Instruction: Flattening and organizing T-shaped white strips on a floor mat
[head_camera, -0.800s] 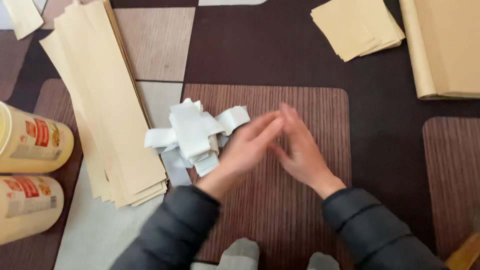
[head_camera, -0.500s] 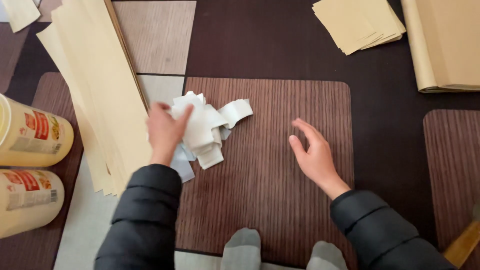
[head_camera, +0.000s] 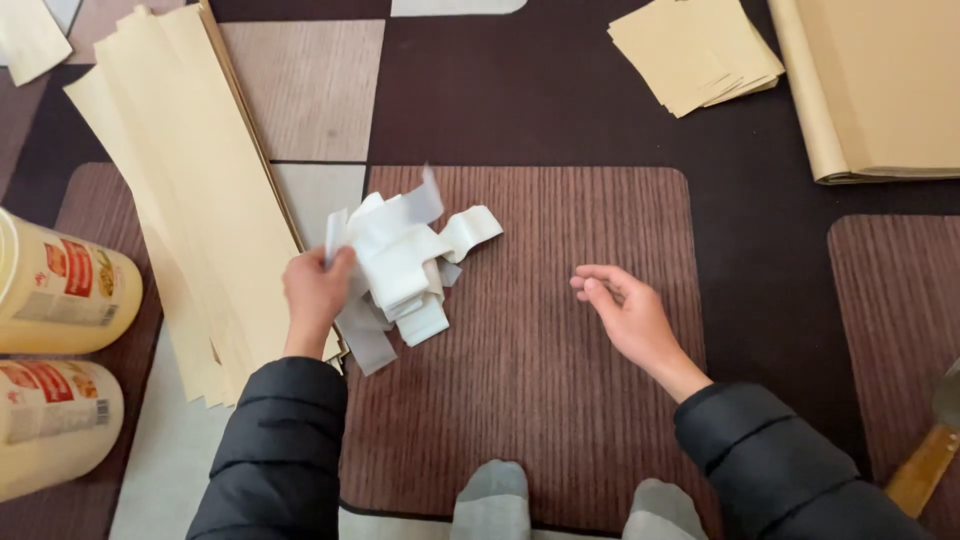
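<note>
Heap of white paper strips (head_camera: 400, 265) left of centre on the brown ribbed mat (head_camera: 560, 400), loose ends fanning up-right. Left hand (head_camera: 315, 295), palm down, fingers pinched on one upright strip at the heap's left edge. Right hand (head_camera: 625, 315) hovering right of centre, fingers loosely curled, holding nothing. Long tan paper sheets (head_camera: 180, 190) stacked diagonally at left.

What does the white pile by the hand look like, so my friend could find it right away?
Start at the brown ribbed rectangular patch of carpet in the middle of the floor. At its upper left corner lies a loose heap of white paper strips, and the left hand touches its left edge. Unlike the flat tan paper sheets stacked beside it, this heap is white, curly and jumbled.
</note>
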